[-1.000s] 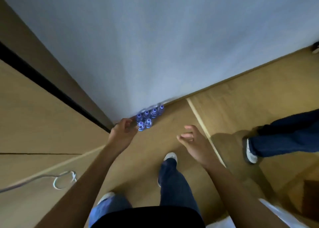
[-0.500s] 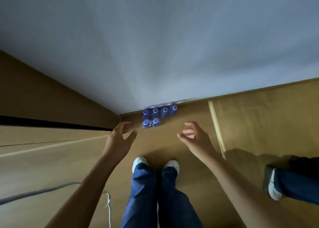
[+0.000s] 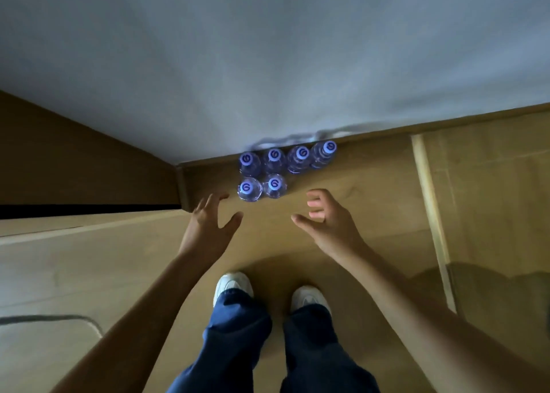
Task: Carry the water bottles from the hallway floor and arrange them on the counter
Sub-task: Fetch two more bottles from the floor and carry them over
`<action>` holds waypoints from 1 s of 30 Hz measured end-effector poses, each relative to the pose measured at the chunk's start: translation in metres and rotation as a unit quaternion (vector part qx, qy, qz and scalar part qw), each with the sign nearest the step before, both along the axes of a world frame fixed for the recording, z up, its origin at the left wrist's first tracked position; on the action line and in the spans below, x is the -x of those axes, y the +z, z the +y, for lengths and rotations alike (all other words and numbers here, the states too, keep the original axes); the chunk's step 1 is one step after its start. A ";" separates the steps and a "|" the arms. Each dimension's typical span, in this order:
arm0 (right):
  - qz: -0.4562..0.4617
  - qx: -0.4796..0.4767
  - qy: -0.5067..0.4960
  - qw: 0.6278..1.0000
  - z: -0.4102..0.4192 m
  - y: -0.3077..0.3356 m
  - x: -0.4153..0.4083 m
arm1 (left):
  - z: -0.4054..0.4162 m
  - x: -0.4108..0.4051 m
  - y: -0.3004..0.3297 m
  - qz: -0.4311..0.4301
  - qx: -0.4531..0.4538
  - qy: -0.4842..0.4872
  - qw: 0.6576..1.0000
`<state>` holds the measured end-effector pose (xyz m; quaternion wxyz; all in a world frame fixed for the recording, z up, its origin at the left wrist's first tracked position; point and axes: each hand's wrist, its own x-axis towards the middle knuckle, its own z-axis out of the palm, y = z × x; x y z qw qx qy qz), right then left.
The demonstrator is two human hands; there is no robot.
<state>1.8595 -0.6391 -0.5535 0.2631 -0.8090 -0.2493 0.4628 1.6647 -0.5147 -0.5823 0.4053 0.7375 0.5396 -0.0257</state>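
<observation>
Six upright water bottles (image 3: 275,169) against the wall (image 3: 268,65), left hand (image 3: 208,226) and right hand (image 3: 327,223) both spread wide — empty, just short of them

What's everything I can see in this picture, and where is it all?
water bottles: six, clear with purple-blue caps, upright on the floor against the wall; four in the back row, two in front at the left
wall: one, pale grey, above the bottles
floor: wooden, tan
cable: one, grey, on the floor at lower left
shoes: two, white, below the hands
trousers: dark blue
left hand: open, near the front bottles, holding nothing
right hand: open, holding nothing
</observation>
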 end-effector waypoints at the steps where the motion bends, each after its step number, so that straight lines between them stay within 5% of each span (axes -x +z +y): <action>1: -0.004 -0.003 0.004 1.000 0.003 -0.024 -0.002 | 0.002 -0.001 -0.023 0.001 -0.002 -0.003 1.000; 7: -0.024 -0.068 0.028 0.997 0.033 -0.163 -0.010 | 0.025 -0.008 -0.155 -0.057 -0.015 -0.006 0.998; 13: -0.041 -0.175 0.059 0.982 0.045 -0.242 -0.011 | 0.034 -0.017 -0.224 -0.157 -0.072 -0.044 0.984; 30: -0.106 -0.234 0.050 0.965 0.058 -0.276 0.000 | 0.021 -0.019 -0.248 -0.201 -0.096 -0.037 0.974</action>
